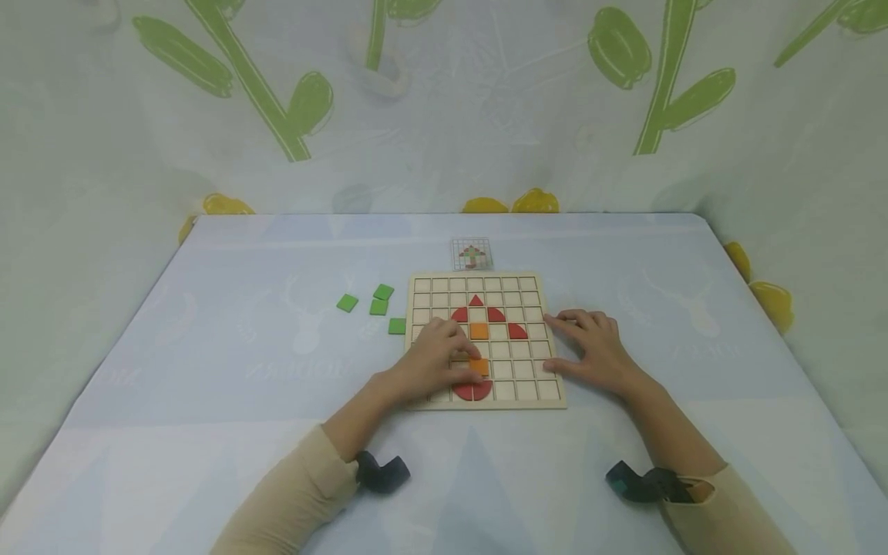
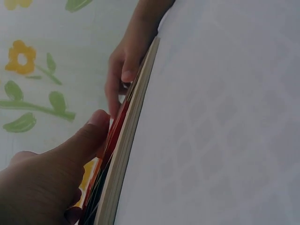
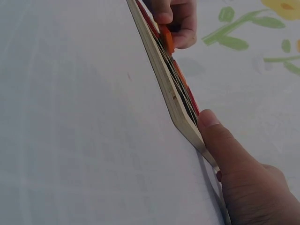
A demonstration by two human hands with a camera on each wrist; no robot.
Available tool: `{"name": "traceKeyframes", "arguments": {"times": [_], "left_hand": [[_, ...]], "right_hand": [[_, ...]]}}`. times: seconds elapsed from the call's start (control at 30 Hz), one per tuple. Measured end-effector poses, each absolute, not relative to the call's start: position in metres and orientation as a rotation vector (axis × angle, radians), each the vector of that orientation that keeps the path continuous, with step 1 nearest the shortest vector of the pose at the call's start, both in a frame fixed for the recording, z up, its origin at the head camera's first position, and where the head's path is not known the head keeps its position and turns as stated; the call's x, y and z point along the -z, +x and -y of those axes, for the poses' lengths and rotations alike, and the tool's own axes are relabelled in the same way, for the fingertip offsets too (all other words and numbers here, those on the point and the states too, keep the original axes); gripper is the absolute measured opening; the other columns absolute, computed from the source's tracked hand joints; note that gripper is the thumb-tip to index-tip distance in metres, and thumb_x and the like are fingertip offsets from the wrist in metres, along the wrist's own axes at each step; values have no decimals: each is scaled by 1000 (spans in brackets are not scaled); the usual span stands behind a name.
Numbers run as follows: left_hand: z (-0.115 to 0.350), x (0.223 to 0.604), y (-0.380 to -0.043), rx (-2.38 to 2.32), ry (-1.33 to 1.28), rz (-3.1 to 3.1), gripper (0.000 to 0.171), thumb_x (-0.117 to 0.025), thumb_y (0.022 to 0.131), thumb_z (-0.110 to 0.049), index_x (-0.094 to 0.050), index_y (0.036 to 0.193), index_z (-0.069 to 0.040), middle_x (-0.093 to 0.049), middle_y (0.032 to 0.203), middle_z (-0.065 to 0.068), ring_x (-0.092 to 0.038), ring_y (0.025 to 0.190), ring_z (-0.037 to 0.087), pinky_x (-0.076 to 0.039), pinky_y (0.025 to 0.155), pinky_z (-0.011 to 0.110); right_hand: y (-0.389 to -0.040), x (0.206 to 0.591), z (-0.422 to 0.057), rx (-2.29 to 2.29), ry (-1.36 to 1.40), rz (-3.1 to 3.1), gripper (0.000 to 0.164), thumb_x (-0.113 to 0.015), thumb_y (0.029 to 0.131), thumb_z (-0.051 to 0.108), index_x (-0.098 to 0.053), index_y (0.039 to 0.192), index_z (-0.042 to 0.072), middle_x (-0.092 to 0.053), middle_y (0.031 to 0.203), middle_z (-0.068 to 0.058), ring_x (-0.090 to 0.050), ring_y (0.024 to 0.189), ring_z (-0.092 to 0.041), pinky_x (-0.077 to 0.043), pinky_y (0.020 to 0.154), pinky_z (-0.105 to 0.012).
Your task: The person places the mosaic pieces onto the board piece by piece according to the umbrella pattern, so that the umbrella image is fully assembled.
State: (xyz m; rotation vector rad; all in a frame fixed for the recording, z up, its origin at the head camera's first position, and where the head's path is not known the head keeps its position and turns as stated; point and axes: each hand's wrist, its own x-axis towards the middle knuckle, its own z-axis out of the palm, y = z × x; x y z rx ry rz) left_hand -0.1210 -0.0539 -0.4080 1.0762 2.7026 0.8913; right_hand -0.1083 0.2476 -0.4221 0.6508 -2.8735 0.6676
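Observation:
My left hand (image 1: 433, 358) is over the wooden grid board (image 1: 555, 402), pinching an orange square tile (image 1: 479, 368) between thumb and fingers. In the right wrist view that orange tile (image 3: 167, 39) stands tilted above the board's surface. Just below it lie two red quarter-circle tiles (image 1: 482, 391). Another orange tile (image 1: 479, 331) sits in a cell farther up. Around that are a red triangle (image 1: 475, 301) and more red quarter-circles (image 1: 517, 331). My right hand (image 1: 597, 351) rests at the board's right edge, thumb and fingertips touching the rim, fingers spread. The left fingers cover some cells.
Several green square tiles (image 1: 378, 307) lie loose on the table left of the board, one against its left edge. A small pattern card (image 1: 472, 253) lies just beyond the board's far edge. The pale table (image 1: 208, 324) meets a leaf-printed backdrop.

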Motion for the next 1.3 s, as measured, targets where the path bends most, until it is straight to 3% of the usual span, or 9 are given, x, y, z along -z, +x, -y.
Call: {"name": "traceKeyframes", "arguments": {"times": [0.53,1.03,1.3], "left_hand": [[48,409,-120,-827,1121,-2730,34,-75,75,-46,-70,98,-21,-49,93,-7,-37,88,12,-33,80,29],[48,411,-120,-840,1138,-2741,26,-73,80,-41,-70,98,-23,-49,93,-9,-37,88,11,-33,80,28],[53,407,-124,-904,1018,-2716,28,-73,79,-42,-70,99,-22,-52,99,-10,-38,94,12,-35,84,31]], "right_hand": [[-109,422,-248,-648,633,2905,72,-74,75,44,-52,135,10,-51,125,-15,-40,111,-34,-25,86,-50],[-110,423,-249,-645,639,2886,72,-75,74,42,-52,134,10,-51,125,-14,-40,110,-34,-25,86,-50],[-109,421,-248,-658,633,2903,72,-74,75,44,-52,135,10,-51,125,-14,-40,110,-33,-25,86,-50]]}}
